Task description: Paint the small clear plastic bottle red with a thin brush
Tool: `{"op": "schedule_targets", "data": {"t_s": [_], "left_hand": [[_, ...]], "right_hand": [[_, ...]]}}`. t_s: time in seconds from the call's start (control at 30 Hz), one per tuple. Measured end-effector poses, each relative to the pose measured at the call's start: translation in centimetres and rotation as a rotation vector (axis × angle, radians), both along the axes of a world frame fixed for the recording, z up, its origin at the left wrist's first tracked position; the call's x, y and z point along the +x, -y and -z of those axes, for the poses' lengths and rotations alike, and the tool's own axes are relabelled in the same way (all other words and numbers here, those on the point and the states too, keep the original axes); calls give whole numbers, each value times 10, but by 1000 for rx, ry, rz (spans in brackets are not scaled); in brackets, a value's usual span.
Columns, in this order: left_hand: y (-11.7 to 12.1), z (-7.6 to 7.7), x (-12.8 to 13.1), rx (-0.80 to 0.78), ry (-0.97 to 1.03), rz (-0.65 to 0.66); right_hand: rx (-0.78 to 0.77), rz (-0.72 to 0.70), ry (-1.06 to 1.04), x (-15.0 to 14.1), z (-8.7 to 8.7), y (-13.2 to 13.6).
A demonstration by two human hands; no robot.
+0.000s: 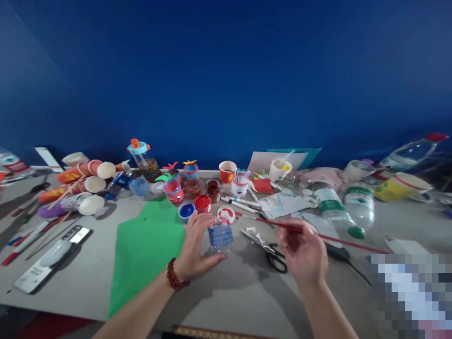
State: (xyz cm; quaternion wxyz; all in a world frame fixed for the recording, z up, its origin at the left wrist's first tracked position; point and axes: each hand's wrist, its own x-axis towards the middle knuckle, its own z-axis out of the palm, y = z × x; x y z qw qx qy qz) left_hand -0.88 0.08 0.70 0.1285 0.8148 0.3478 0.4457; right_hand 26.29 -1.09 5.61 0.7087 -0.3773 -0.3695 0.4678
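Observation:
My left hand (pixel 194 247) curls around a cut clear plastic bottle piece painted with a blue band (pixel 221 235), standing on the grey table (pixel 240 292). A red bead bracelet (pixel 173 275) circles that wrist. My right hand (pixel 303 254) pinches a long red-handled paintbrush (pixel 278 225), its tip pointing left toward the bottle piece. Open paint pots sit just behind: blue (pixel 186 210), red (pixel 202 203) and a white lid with red paint (pixel 226 214).
A green paper sheet (pixel 144 249) lies at left. Black scissors (pixel 270 249) rest between my hands. Paper cups, markers, decorated jars and plastic bottles (pixel 332 207) crowd the back of the table. A blue wall rises behind. A remote-like device (pixel 49 259) lies front left.

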Motion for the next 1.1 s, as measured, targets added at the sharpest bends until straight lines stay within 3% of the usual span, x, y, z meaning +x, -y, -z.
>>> {"op": "schedule_targets", "data": {"t_s": [0.2, 0.33, 0.73, 1.1], "left_hand": [[1, -1, 1, 2, -28, 6], [3, 1, 1, 11, -53, 5], [3, 2, 0, 6, -77, 16], [3, 3, 1, 5, -77, 14]], "right_hand": [[-101, 68, -17, -8, -4, 3], [-149, 33, 4, -14, -1, 6], [-152, 74, -23, -15, -5, 5], [-155, 7, -21, -18, -4, 5]]}}
